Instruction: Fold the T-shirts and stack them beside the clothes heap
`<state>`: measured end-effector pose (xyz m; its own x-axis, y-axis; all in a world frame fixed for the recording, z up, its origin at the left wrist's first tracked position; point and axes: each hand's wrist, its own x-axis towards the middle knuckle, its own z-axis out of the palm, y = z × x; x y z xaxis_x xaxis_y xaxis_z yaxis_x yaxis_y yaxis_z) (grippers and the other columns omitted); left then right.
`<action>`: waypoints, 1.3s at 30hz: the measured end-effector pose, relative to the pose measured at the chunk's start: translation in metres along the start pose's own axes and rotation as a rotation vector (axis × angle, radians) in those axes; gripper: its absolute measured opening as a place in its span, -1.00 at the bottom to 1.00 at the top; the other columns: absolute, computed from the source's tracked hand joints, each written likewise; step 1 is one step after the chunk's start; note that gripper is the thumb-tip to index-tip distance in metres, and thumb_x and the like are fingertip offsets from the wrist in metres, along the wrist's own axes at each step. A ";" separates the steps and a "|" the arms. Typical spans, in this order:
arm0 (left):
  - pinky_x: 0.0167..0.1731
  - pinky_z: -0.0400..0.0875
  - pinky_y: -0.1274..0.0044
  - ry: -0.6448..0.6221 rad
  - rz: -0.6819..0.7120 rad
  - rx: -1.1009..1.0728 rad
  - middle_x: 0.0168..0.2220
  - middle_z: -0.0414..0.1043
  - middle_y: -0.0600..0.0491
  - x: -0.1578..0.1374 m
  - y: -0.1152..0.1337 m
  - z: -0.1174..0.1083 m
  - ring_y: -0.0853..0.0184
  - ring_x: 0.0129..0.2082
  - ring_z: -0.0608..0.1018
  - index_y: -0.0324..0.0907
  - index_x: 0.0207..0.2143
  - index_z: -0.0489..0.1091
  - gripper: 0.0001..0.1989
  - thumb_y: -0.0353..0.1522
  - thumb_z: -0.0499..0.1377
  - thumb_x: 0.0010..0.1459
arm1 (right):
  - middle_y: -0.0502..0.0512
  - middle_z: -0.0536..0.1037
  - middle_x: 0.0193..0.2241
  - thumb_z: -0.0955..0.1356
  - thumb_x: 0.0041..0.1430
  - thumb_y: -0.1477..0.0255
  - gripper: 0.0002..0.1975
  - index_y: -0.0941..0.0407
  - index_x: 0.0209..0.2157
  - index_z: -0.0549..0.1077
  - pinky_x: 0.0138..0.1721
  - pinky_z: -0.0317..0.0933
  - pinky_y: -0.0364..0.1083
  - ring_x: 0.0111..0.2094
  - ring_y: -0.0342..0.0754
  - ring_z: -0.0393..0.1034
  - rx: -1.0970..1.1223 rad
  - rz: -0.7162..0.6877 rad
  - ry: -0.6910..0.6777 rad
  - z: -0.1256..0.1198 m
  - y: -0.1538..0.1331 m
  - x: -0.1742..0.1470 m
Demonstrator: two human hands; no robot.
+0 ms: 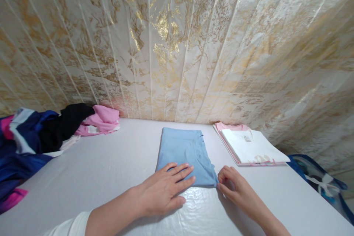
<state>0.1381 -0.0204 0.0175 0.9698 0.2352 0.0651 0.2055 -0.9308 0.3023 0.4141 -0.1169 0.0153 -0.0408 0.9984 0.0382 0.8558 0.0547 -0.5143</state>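
Observation:
A light-blue folded garment (181, 147) lies flat on the table in front of me, roughly square. My left hand (168, 188) rests palm down over its near edge, fingers stretched out and slightly spread. At the garment's near right corner, my right hand (231, 182) has thumb and fingertips closed in a pinch on the cloth. Small creases run along the garment's right side. The folds hide what kind of clothing it is.
A white table (110, 177) carries everything. Rumpled clothes (55, 129) in navy, black and pink are heaped at left. A stack of folded shirts (249, 147) lies at back right, beside a blue-edged clear bag (318, 177). Behind hangs a gold-patterned curtain (171, 44).

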 end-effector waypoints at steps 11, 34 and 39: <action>0.25 -0.05 0.27 0.027 -0.013 0.037 0.36 -0.17 -0.03 0.000 -0.008 -0.003 0.19 0.34 -0.01 -0.08 0.33 -0.04 -0.44 -0.23 0.01 0.34 | 0.09 0.41 -0.25 0.19 0.27 0.55 -0.84 0.05 -0.19 0.33 -0.18 0.19 0.00 -0.20 0.00 0.28 -0.100 -0.347 0.096 0.013 -0.022 -0.002; 0.25 -0.12 0.29 0.064 -0.310 0.093 0.37 -0.22 -0.02 -0.021 -0.046 -0.005 0.24 0.35 -0.09 -0.11 0.36 -0.17 -0.42 -0.19 -0.09 0.38 | 0.19 0.43 0.10 0.11 0.32 0.49 -0.59 0.07 0.09 0.38 0.05 0.29 0.07 0.10 0.07 0.32 -0.184 -0.347 0.245 0.032 -0.053 0.019; 0.27 -0.16 0.29 0.023 -0.320 0.079 0.37 -0.24 -0.01 -0.019 -0.039 -0.004 0.26 0.36 -0.11 -0.14 0.35 -0.16 -0.40 -0.19 -0.06 0.36 | 0.22 0.16 0.27 0.21 0.32 0.27 -0.46 0.18 0.26 0.17 0.20 0.12 0.11 0.27 0.11 0.06 -0.305 -0.255 0.077 0.062 -0.076 0.044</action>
<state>0.1108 0.0128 0.0078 0.8513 0.5247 0.0000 0.5099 -0.8273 0.2359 0.3150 -0.0763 0.0027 -0.2431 0.9488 0.2016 0.9373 0.2833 -0.2032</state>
